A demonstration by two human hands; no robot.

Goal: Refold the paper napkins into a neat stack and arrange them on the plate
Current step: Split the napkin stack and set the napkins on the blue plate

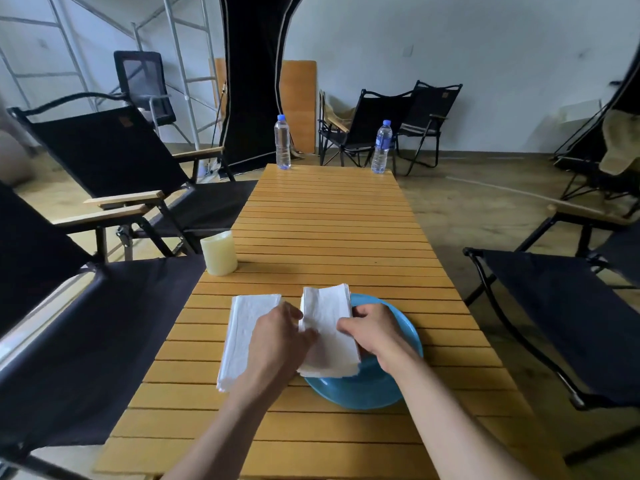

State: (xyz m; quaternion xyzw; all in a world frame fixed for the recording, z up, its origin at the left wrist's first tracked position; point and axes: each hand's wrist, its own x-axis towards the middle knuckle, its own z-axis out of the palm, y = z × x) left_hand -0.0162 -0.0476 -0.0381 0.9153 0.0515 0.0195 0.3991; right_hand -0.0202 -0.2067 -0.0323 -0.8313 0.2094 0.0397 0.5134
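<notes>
Both forearms reach in from the near edge over the slatted wooden bench (329,220) and meet above its near half. I see the left grip (280,336) knuckles-up, fingers curled onto the left edge of a folded napkin stack (329,327). The right grip (374,332) mirrors it, fingers curled round the stack's right edge. Both are closed on the same stack, pinching it from either side. Beneath them sits a blue plate (363,389). The stack lies lengthwise across the plate's left part, its far end poking past the rim; I cannot tell whether it rests on the plate or hangs just above. A second pile of white napkins (246,334) lies flat on the bench just left of the plate, partly under the left wrist. A cream cylinder (219,252) stands farther off at the bench's left edge.
</notes>
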